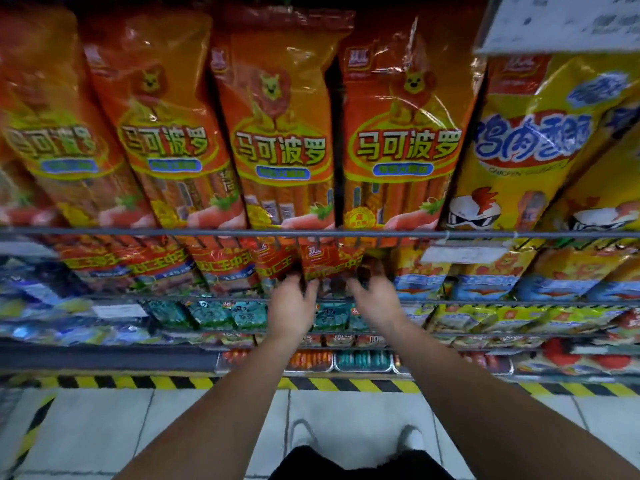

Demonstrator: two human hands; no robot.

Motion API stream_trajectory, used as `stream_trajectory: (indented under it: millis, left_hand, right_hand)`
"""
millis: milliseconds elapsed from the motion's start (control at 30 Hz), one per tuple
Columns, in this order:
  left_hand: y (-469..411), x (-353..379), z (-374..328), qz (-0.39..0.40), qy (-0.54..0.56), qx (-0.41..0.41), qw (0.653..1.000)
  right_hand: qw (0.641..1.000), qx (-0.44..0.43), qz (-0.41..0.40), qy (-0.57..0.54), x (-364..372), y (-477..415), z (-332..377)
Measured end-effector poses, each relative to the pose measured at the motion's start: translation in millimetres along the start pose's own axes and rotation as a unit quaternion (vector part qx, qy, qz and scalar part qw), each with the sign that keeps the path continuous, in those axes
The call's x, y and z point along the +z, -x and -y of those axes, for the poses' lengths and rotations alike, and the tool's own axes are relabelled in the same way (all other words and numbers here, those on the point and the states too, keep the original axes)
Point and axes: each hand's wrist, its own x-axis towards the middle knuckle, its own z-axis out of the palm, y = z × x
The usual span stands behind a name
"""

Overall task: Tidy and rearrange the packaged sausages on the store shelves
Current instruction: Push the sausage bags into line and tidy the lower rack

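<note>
On the second shelf a red sausage pack (330, 263) with yellow lettering stands in the middle of a row of like red packs (221, 263). My left hand (292, 304) grips its lower left edge, fingers curled round it. My right hand (375, 299) grips its lower right edge the same way. Both arms reach forward from below. The pack's lower part is hidden behind my fingers and the wire rail (207, 298).
Tall orange sausage packs (284, 133) fill the top shelf behind a wire rail (311, 233), with yellow chicken sausage packs (526, 150) to the right. Blue and yellow packs (485, 282) sit right of my hands. Lower shelves hold green packs (214, 313). Striped tape (346, 384) edges the tiled floor.
</note>
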Motion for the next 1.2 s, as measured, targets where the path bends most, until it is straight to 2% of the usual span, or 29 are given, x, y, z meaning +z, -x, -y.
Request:
stream_trajectory:
  millis: [300, 533, 900, 1200]
  left_hand:
    - [-11, -4, 3, 0.026, 0.019, 0.057, 0.998]
    - [-17, 3, -17, 0.049, 0.023, 0.054, 0.997]
    - [-13, 14, -27, 0.035, 0.004, 0.032, 0.999]
    - [-12, 15, -32, 0.020, 0.011, 0.043, 0.999]
  right_hand:
    - [0.989, -0.027, -0.125, -0.081, 11, 7, -3]
    - [0.981, -0.020, -0.190, -0.041, 1, 10, -13]
    - [0.976, -0.014, -0.209, 0.054, -10, 8, -23]
    - [0.967, -0.026, -0.248, 0.062, -14, 13, -18]
